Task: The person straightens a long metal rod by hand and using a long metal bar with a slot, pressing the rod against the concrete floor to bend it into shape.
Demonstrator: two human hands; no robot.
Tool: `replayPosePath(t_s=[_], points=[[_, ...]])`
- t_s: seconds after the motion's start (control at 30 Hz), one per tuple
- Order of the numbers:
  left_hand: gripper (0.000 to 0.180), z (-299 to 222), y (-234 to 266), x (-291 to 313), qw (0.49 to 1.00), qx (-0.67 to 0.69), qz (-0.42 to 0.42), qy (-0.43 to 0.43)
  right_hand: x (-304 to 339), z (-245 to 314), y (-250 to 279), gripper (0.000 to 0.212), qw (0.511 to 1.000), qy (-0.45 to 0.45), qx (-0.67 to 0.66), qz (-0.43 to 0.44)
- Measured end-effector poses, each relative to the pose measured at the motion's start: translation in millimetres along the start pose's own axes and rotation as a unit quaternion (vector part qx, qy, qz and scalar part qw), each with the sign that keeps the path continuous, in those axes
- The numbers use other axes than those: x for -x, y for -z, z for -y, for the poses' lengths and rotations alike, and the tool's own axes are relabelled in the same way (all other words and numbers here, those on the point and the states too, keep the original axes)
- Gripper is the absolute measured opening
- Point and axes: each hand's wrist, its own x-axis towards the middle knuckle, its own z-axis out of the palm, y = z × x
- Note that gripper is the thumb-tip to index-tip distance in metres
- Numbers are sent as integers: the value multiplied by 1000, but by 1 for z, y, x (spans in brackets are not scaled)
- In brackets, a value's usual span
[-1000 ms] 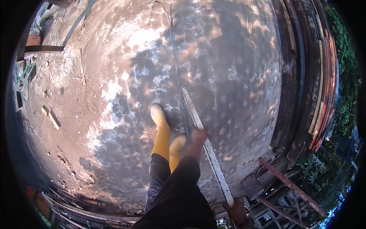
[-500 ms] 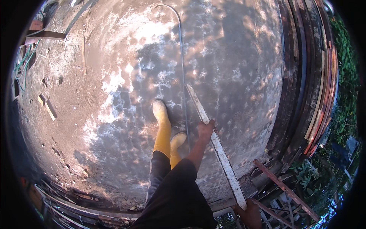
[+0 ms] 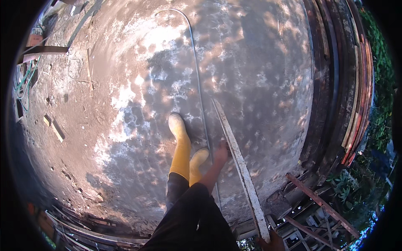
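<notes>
A long, narrow bar (image 3: 242, 167), off-white with dark chips and stains, slants from the middle of the view to the lower right. My right hand (image 3: 273, 242) is closed around its near end, partly cut off by the lower edge. Just left of the bar's middle is my left hand (image 3: 221, 152), its fingers loosened and pointing forward. Whether some of those fingertips still touch the bar's underside cannot be made out. On the ground left of the bar lies a thin grey hose (image 3: 197, 62), curving at its far end.
My yellow boots (image 3: 181, 154) stand on damp, patchy ground (image 3: 259, 83). Long boards (image 3: 335, 83) are stacked along the right. A reddish beam (image 3: 320, 205) leans at the lower right. Small wood blocks (image 3: 57, 131) and a green hose (image 3: 27, 79) lie at the left.
My left hand has let go of the bar's middle and dropped back to its left side. The bar has tilted onto its narrower side and shifted slightly right and nearer; my right hand still grips it.
</notes>
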Motion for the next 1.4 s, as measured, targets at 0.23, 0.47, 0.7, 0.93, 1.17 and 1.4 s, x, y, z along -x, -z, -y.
replayPosePath(t_s=[0.23, 0.47, 0.7, 0.93, 1.17, 1.4], points=[[36, 78, 104, -176, 884, -414, -165, -138, -26, 4, -9, 62, 999, -3, -1, -50], [36, 64, 74, -238, 879, -343, -226, -242, -86, -20, -17, 58, 991, -72, -111, 16], [31, 75, 75, -244, 883, -334, -211, -253, -105, -61, -31, 54, 961, -77, -259, 62], [37, 101, 107, -267, 967, -101, -70, -222, -143, -61, -29, 45, 955, -78, -225, 179], [42, 100, 94, -247, 976, -81, -97, -176, -128, -16, -27, 62, 978, -89, -183, 50], [38, 83, 112, -245, 938, -208, -186, -206, -114, 24, 17, 75, 987, -148, -49, 30]])
